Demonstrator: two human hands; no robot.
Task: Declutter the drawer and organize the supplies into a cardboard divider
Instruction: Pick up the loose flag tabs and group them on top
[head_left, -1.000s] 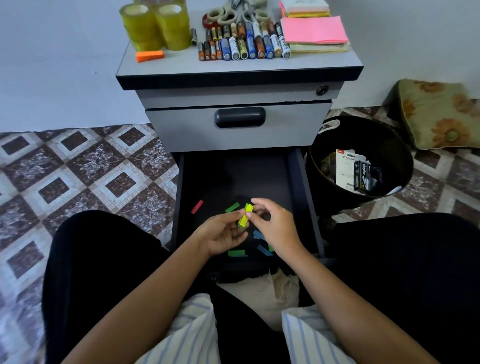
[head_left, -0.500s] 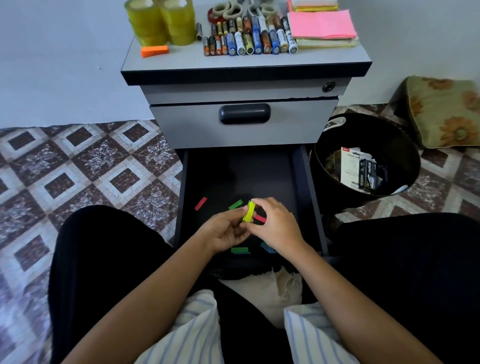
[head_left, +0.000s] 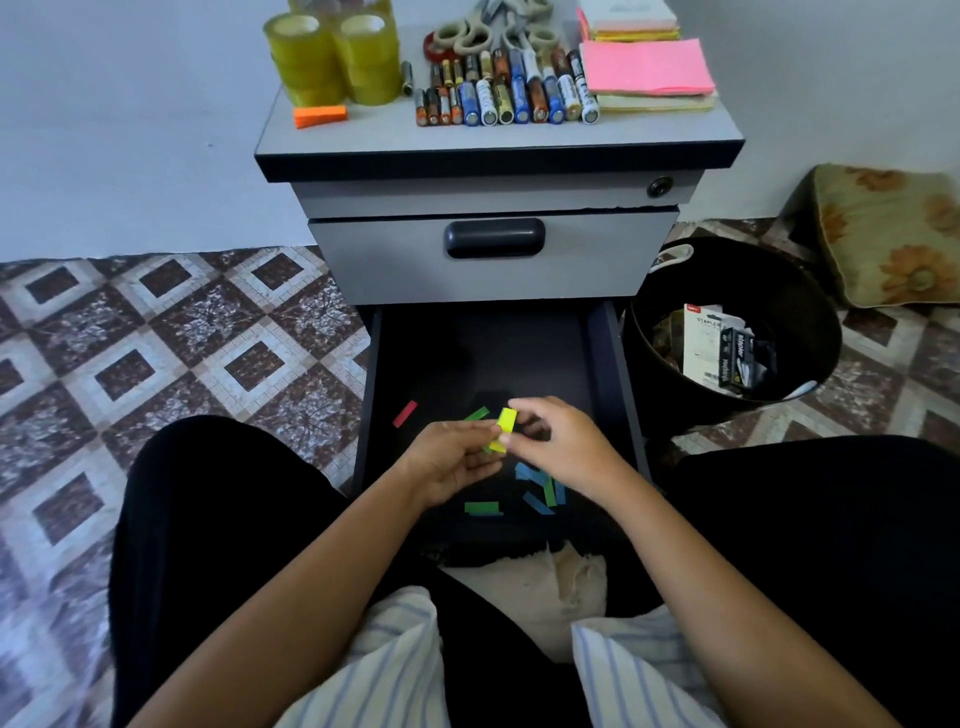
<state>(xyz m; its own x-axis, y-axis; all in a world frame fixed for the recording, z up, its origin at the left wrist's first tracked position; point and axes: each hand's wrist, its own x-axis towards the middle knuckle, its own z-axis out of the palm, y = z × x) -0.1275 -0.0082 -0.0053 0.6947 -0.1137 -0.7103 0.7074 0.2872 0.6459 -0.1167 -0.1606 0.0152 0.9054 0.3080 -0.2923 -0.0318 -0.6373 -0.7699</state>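
Open drawer (head_left: 483, 358): left hand (head_left: 452, 457), right hand (head_left: 566, 441) fingers pinch yellow tab stack (head_left: 504, 428), long axis pointing away.

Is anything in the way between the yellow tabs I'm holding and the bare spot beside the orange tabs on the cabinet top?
Nothing visible. The left hand and right hand pinch the yellow tabs above the open drawer; the cabinet top is bare between the orange tabs and the batteries.

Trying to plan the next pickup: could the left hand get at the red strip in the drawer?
Probably yes: the red strip lies uncovered near the left hand, though that hand is busy pinching the yellow strips.
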